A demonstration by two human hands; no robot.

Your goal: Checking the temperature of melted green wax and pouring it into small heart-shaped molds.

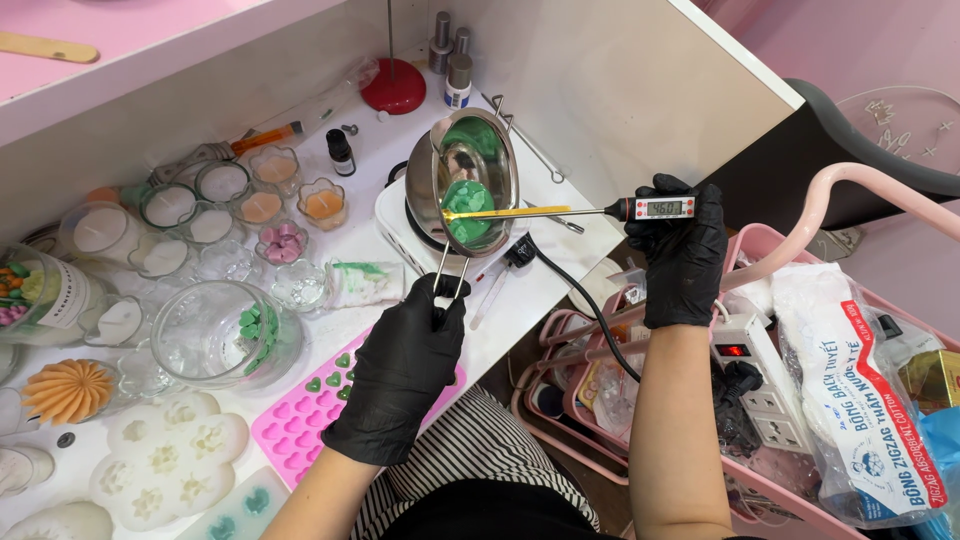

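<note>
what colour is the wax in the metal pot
Green wax in the pot, seen best in the head view.

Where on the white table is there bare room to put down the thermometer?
Bare strip of white table between the hot plate and the table's front edge, beside the black cable. Left side is crowded with candle glasses, a glass bowl and moulds.

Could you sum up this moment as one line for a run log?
left hand: grips handle of tilted metal pot | right hand: holds digital probe thermometer | probe in green wax | pot over white hot plate
</note>
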